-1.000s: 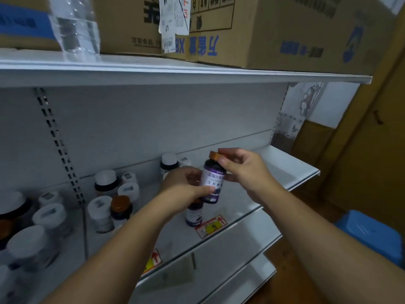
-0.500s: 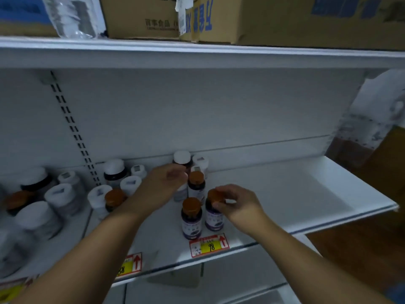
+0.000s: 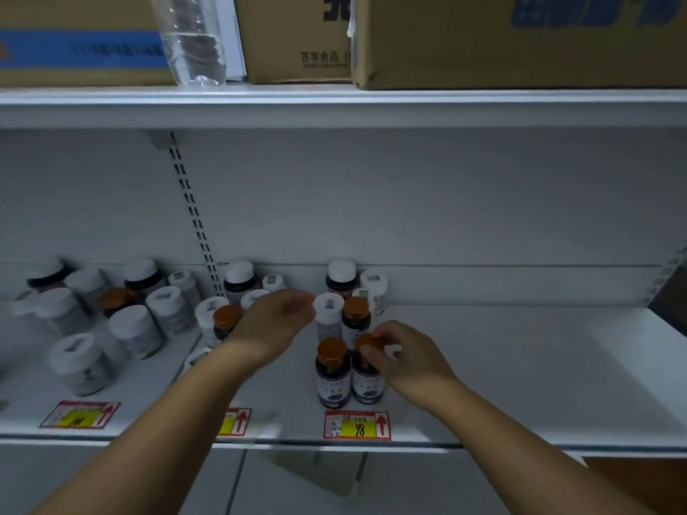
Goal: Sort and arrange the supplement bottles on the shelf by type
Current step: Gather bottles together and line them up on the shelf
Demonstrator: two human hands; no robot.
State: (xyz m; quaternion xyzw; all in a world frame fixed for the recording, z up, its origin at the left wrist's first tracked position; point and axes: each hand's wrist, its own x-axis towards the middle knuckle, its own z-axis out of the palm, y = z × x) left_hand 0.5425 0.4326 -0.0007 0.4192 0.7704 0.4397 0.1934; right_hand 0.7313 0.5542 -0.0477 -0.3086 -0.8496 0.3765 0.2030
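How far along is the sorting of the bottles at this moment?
Partly done: three orange-capped bottles stand grouped above the price tag. In hand: the right hand grips the cap of the front right bottle as it stands on the shelf; the left hand reaches toward a white-capped bottle. Left: another orange-capped bottle sits among white-capped ones.

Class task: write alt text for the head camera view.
The right hand pinches the orange cap of a purple-labelled bottle standing beside its twin on a white shelf. The left hand reaches toward white-capped jars behind.
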